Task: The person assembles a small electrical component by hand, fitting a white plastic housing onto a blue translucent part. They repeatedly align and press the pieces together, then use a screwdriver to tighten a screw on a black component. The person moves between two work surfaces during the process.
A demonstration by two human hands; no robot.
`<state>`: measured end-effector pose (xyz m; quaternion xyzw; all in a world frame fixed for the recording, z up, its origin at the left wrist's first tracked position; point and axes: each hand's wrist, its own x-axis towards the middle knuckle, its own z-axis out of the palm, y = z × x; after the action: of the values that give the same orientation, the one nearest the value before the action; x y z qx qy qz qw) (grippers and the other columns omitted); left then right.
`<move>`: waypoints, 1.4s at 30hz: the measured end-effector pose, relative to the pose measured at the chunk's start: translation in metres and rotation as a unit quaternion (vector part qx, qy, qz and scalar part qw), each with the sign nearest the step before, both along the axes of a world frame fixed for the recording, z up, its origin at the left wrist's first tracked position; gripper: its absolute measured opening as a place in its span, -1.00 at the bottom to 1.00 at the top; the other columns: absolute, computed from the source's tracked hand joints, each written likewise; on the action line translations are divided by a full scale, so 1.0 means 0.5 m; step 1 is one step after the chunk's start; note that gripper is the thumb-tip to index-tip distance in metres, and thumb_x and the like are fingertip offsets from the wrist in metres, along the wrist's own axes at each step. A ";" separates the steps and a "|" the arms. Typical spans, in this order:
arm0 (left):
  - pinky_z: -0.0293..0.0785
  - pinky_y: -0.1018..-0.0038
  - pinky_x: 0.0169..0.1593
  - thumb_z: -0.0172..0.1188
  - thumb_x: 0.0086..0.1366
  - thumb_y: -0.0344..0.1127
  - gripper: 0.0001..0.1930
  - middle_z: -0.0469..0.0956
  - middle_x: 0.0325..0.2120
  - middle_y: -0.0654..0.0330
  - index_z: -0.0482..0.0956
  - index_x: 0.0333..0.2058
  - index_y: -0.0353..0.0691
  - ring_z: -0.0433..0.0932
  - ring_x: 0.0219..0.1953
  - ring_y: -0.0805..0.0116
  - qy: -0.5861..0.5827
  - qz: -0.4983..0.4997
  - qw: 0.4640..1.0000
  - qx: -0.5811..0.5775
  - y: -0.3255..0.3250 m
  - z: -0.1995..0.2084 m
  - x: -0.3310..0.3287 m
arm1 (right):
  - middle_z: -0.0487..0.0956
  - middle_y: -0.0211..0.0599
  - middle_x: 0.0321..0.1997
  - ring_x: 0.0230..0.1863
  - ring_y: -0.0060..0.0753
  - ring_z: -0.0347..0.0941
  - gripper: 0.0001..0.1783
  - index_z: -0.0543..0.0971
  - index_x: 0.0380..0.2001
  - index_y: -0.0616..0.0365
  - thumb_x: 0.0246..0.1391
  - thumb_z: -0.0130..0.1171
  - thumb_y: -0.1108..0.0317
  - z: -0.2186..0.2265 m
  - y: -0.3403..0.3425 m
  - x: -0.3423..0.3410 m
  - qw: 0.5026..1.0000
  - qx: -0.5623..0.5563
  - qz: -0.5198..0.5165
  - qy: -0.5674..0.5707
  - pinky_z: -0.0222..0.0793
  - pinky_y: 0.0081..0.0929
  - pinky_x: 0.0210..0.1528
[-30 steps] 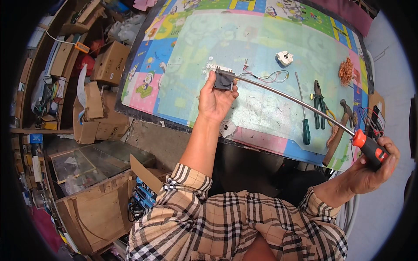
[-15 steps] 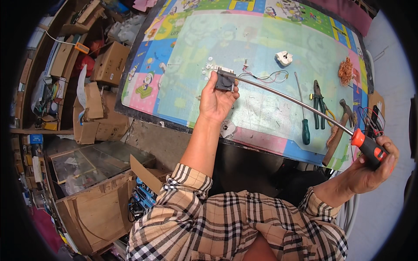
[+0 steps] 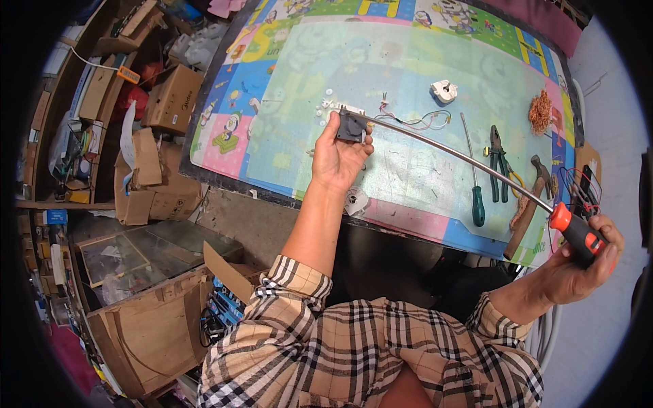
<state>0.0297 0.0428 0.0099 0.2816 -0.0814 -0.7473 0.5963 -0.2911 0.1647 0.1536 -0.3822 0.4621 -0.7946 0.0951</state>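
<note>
My left hand (image 3: pixel 341 155) is raised over the table's near side, its fingers and thumb closed round a small dark grey square plastic part (image 3: pixel 352 127). From the right, my right hand (image 3: pixel 579 275) grips the black-and-red handle of a long screwdriver (image 3: pixel 469 162). Its steel shaft slants up and left across the table, and its tip end meets the grey part's upper right side. Whether the tip sits in a screw is too small to tell. Behind the left hand lie a white strip-like piece and several small white pieces (image 3: pixel 329 91).
On the patterned table cover (image 3: pixel 286 75) lie a white round part (image 3: pixel 443 92), thin wires (image 3: pixel 422 124), a copper wire bundle (image 3: pixel 540 112), a green-handled screwdriver (image 3: pixel 477 204), pliers (image 3: pixel 498 163) and a hammer (image 3: pixel 530 207). Another round part (image 3: pixel 355 201) sits at the front edge. Cardboard boxes (image 3: pixel 170 98) stand left.
The long screwdriver has shifted slightly right, and its shaft covers less of the grey part's top. My left hand has stayed nearly still.
</note>
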 end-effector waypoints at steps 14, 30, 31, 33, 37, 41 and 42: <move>0.52 0.34 -0.27 -0.04 0.43 0.03 -0.59 0.52 -0.22 -0.04 0.43 -0.09 -0.24 0.52 -0.32 0.15 -0.004 -0.008 1.000 0.005 -0.001 -0.004 0.000 | 0.49 -0.06 -0.18 -0.56 -0.63 0.40 -0.61 0.45 -0.19 0.33 0.25 -0.12 0.15 -0.014 0.003 -0.005 1.000 -0.004 0.019 0.009 0.13 -0.84 -0.73; 0.48 0.34 -0.32 0.04 0.37 0.09 -0.58 0.53 -0.34 0.00 0.48 -0.17 -0.22 0.49 -0.37 0.19 -0.037 -0.001 0.998 0.045 0.002 0.011 -0.009 | 0.39 -0.08 -0.26 -0.38 -0.34 0.47 -0.64 0.41 -0.23 0.23 0.14 0.04 0.12 -0.037 0.018 -0.059 0.963 -0.102 0.187 0.163 0.54 -0.46 -0.30; 0.49 0.34 -0.31 0.04 0.38 0.07 -0.59 0.54 -0.31 0.00 0.48 -0.15 -0.20 0.50 -0.36 0.18 -0.029 -0.010 0.999 0.038 0.002 0.007 -0.004 | 0.40 -0.07 -0.24 -0.42 -0.38 0.45 -0.63 0.41 -0.22 0.24 0.16 0.02 0.11 -0.034 0.017 -0.055 0.969 -0.086 0.177 0.149 0.50 -0.52 -0.36; 0.50 0.34 -0.31 0.04 0.39 0.04 -0.62 0.54 -0.30 0.00 0.47 -0.13 -0.19 0.52 -0.36 0.18 -0.039 -0.006 0.999 0.028 0.001 0.001 -0.001 | 0.42 -0.05 -0.21 -0.51 -0.47 0.40 -0.60 0.42 -0.20 0.26 0.20 -0.01 0.08 -0.023 0.019 -0.043 0.983 -0.036 0.157 0.086 0.41 -0.65 -0.47; 0.53 0.35 -0.34 0.10 0.37 0.02 -0.62 0.54 -0.35 0.04 0.47 -0.14 -0.22 0.54 -0.39 0.21 -0.136 0.046 0.989 0.014 0.002 -0.002 -0.001 | 0.51 -0.13 -0.34 -0.67 -0.63 0.30 -0.54 0.44 -0.13 0.28 0.31 -0.14 0.04 -0.022 -0.016 -0.046 0.987 0.125 0.102 0.015 0.14 -0.79 -0.66; 0.55 0.39 -0.35 0.11 0.36 0.01 -0.61 0.53 -0.38 0.10 0.48 -0.17 -0.26 0.55 -0.42 0.28 -0.198 0.070 0.978 0.004 -0.008 -0.029 -0.017 | 0.45 -0.37 -0.65 -0.78 -0.70 0.22 -0.50 0.53 -0.28 0.25 0.30 -0.05 -0.05 -0.065 -0.045 -0.108 0.948 0.292 0.108 -0.071 0.03 -0.76 -0.74; 0.55 0.40 -0.35 0.11 0.36 0.01 -0.61 0.53 -0.39 0.10 0.48 -0.18 -0.27 0.55 -0.42 0.29 -0.211 0.071 0.975 0.003 -0.012 -0.038 -0.020 | 0.42 -0.41 -0.68 -0.80 -0.73 0.17 -0.50 0.54 -0.31 0.24 0.29 -0.01 -0.06 -0.092 -0.049 -0.131 0.931 0.329 0.120 -0.102 -0.01 -0.76 -0.75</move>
<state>0.0196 0.0368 -0.0092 0.4398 -0.1826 -0.6272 0.6164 -0.3564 0.1401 0.1076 -0.2994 0.6359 -0.6156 0.3565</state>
